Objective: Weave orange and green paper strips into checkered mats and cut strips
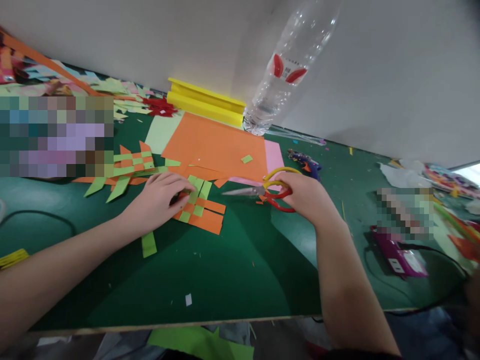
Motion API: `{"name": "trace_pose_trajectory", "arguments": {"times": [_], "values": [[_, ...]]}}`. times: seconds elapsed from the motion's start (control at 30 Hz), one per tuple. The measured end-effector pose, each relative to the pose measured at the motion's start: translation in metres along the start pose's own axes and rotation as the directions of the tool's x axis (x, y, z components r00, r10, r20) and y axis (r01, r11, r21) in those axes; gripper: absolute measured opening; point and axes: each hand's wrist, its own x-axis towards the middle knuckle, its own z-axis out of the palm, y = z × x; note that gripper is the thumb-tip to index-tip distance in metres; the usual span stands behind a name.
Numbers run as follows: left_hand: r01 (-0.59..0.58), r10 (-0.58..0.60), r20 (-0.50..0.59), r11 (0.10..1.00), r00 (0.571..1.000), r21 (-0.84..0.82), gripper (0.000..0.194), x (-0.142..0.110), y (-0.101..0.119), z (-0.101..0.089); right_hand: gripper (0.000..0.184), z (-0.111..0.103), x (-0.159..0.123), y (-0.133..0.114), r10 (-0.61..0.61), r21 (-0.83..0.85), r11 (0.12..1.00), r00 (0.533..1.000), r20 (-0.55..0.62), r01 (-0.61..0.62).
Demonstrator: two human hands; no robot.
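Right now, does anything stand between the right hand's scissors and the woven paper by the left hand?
Nothing visible does: the scissors in the right hand point toward the woven paper across the green table. The left hand covers part of the paper's left side.

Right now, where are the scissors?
In the head view, the scissors are just right of centre, held in the right hand, with their blades pointing left toward the woven orange-and-green paper.
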Motion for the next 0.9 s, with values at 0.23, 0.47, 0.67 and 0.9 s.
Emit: {"name": "trace_pose_trajectory", "arguments": {"times": [0.23, 0.47, 0.67, 0.9], "values": [[-0.007, 0.014, -0.1, 0.998, 0.995, 0.07, 0.029, -0.001, 0.004, -0.005, 0.038, 0.023, 0.006, -0.002, 0.304, 0.058, 0.953, 0.939, -0.16, -0.298], [0.007, 0.01, -0.099, 0.985, 0.995, 0.17, 0.044, -0.003, 0.005, -0.008, 0.033, 0.024, 0.004, -0.008, 0.104, 0.016, 0.994, 0.953, -0.285, -0.104], [0.017, -0.013, -0.048, 0.996, 0.999, 0.092, 0.067, -0.003, 0.006, -0.008, 0.018, 0.021, 0.003, -0.038, -0.179, -0.091, 0.983, 0.928, -0.327, 0.158], [0.026, -0.026, 0.06, 1.0, 0.998, 0.007, 0.068, -0.003, 0.004, -0.006, 0.017, 0.032, 0.007, -0.04, -0.275, -0.1, 0.961, 0.905, -0.326, 0.256]]}}
